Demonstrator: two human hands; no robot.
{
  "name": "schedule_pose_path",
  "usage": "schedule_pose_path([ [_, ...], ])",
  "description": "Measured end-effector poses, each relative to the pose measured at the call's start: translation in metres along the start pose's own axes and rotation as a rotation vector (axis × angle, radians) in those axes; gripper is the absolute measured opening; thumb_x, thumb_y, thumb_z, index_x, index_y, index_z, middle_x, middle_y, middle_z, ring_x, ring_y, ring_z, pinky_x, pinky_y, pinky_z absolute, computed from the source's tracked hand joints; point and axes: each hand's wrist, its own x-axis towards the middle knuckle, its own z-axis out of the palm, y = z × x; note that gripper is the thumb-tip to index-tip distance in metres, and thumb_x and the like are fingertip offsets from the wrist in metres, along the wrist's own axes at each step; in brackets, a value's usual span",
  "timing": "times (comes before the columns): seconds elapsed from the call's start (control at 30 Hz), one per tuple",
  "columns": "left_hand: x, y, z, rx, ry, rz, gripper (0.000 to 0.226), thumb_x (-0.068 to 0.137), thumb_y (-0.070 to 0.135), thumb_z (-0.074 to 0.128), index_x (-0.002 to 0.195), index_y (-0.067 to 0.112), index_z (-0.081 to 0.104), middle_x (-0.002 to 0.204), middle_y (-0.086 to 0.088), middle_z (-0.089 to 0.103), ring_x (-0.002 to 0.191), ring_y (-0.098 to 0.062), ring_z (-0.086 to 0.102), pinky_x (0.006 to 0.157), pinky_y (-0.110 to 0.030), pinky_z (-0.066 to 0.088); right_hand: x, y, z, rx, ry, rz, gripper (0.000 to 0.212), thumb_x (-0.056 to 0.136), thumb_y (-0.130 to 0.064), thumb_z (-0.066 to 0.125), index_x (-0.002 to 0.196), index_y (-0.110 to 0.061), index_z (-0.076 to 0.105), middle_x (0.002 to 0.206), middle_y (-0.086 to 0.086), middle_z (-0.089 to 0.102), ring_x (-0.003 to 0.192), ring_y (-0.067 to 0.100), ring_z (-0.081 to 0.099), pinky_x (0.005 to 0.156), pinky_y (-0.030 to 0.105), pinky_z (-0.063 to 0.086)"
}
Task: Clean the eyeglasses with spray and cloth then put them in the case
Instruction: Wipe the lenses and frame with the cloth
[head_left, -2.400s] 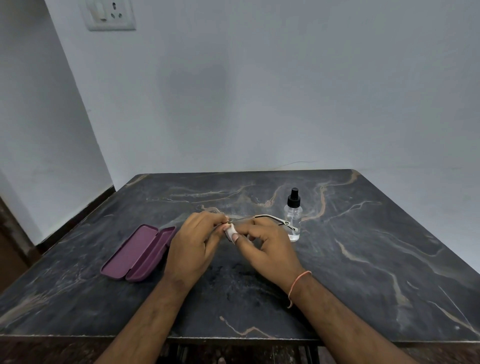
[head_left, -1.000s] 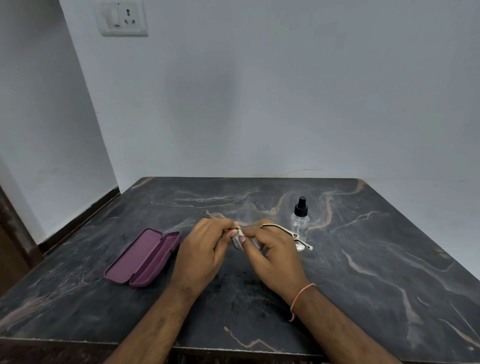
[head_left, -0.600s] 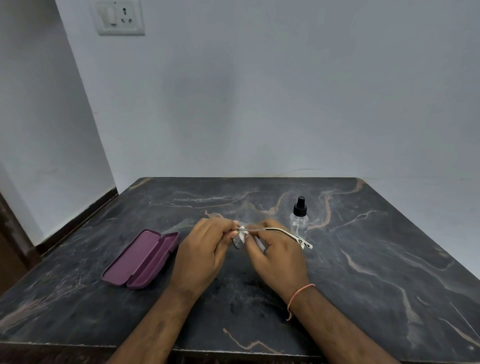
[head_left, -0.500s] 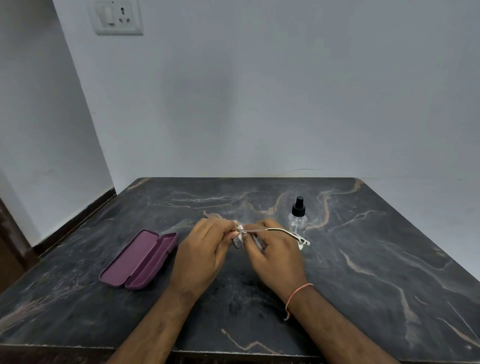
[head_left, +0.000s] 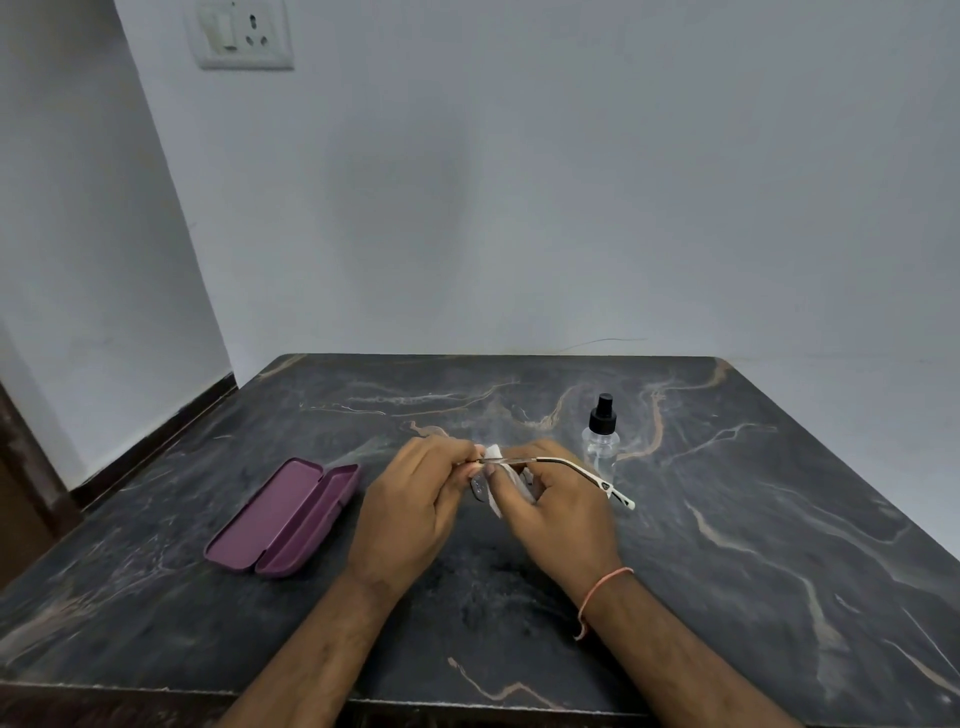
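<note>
Above the middle of the dark marble table (head_left: 727, 545), my left hand (head_left: 410, 504) pinches the eyeglasses (head_left: 571, 463) at the frame's front. One temple arm sticks out to the right, past my right hand. My right hand (head_left: 561, 514) presses a small white cloth (head_left: 498, 467) against a lens, thumb and fingers closed on it. The lenses are mostly hidden by my fingers. A purple eyeglass case (head_left: 283, 517) lies open on the table to the left of my left hand. A clear spray bottle (head_left: 601, 434) with a black cap stands upright just behind my right hand.
The table stands against a pale wall, with a second wall and a dark skirting at the left. A switch and socket plate (head_left: 241, 34) is high on the wall. An orange thread band circles my right wrist (head_left: 602, 592).
Both hands have stayed together over the table's middle while the cloth shifts slightly on the lens. The temple arm sits a little flatter. Case and bottle have not moved.
</note>
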Motion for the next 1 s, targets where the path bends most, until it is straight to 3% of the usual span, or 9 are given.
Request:
schedule_pose_path([
  [0.13,-0.001,-0.003,0.0,0.001,0.012,-0.044,0.017,0.109,0.029,0.059,0.119,0.022,0.07,0.112,0.011,0.073,0.101,-0.009,0.066,0.086,-0.018,0.051,0.0,-0.004,-0.001,0.265,-0.111,-0.02,0.006,0.099,-0.024,0.082,0.096,-0.024,0.087,0.089,-0.007,0.074,0.085,0.016,0.07,0.074,0.032,0.055],
  [0.23,-0.001,-0.003,-0.003,-0.029,0.048,-0.087,0.021,0.109,0.032,0.057,0.122,0.023,0.07,0.115,0.01,0.075,0.105,-0.007,0.067,0.089,-0.014,0.049,-0.002,-0.005,-0.001,0.248,-0.113,-0.054,0.008,0.095,-0.025,0.083,0.087,-0.024,0.084,0.077,-0.008,0.067,0.073,0.018,0.062,0.064,0.029,0.049],
  [0.33,0.0,-0.002,-0.003,-0.029,0.058,-0.09,0.023,0.109,0.032,0.057,0.123,0.022,0.071,0.117,0.01,0.075,0.108,-0.004,0.066,0.093,-0.009,0.046,0.001,-0.001,-0.001,0.146,-0.06,-0.032,0.01,0.096,-0.029,0.081,0.088,-0.025,0.085,0.079,-0.015,0.069,0.077,0.012,0.066,0.068,0.032,0.053],
  [0.5,0.0,-0.002,0.001,-0.05,0.0,-0.086,0.02,0.11,0.035,0.056,0.119,0.024,0.07,0.112,0.015,0.071,0.105,-0.006,0.067,0.086,-0.023,0.054,0.002,-0.004,-0.002,0.194,-0.089,-0.036,0.011,0.099,-0.026,0.081,0.105,-0.031,0.089,0.083,-0.024,0.068,0.083,0.001,0.066,0.074,0.009,0.043],
  [0.63,-0.001,-0.005,0.003,-0.062,0.029,-0.158,0.023,0.11,0.037,0.053,0.121,0.025,0.069,0.112,0.016,0.071,0.105,-0.007,0.068,0.084,-0.033,0.058,0.001,-0.005,-0.005,0.38,-0.147,0.006,0.007,0.096,-0.025,0.085,0.099,-0.028,0.09,0.078,-0.004,0.073,0.069,0.017,0.062,0.062,0.034,0.049],
  [0.7,0.0,-0.008,0.001,-0.096,0.088,-0.23,0.026,0.11,0.04,0.051,0.124,0.026,0.067,0.116,0.014,0.073,0.109,-0.008,0.07,0.088,-0.037,0.061,-0.004,-0.006,-0.005,0.458,-0.187,0.057,0.007,0.093,-0.028,0.085,0.094,-0.024,0.09,0.077,-0.002,0.076,0.067,0.022,0.065,0.063,0.041,0.053],
  [0.83,0.003,-0.014,0.0,-0.167,0.248,-0.363,0.016,0.114,0.04,0.048,0.119,0.029,0.059,0.117,0.016,0.073,0.108,-0.008,0.071,0.087,-0.035,0.06,-0.009,-0.013,-0.006,0.575,-0.366,0.212,0.006,0.095,-0.024,0.085,0.096,-0.022,0.09,0.08,0.001,0.083,0.064,0.011,0.068,0.059,0.023,0.053],
  [0.93,0.005,-0.011,-0.001,-0.2,0.302,-0.365,0.017,0.115,0.045,0.044,0.117,0.031,0.055,0.119,0.018,0.071,0.109,-0.008,0.071,0.086,-0.029,0.058,0.0,-0.023,0.003,0.601,-0.407,0.474,0.012,0.101,-0.021,0.08,0.096,-0.013,0.087,0.076,0.012,0.081,0.05,0.014,0.06,0.04,0.023,0.044],
  [1.0,0.005,-0.007,-0.002,-0.223,0.322,-0.328,0.019,0.114,0.052,0.042,0.119,0.036,0.052,0.121,0.02,0.069,0.111,-0.008,0.07,0.089,-0.026,0.057,0.007,-0.033,0.012,0.744,-0.409,0.667,0.015,0.103,-0.02,0.076,0.099,-0.008,0.084,0.076,0.012,0.079,0.049,0.013,0.06,0.038,0.023,0.044],
])
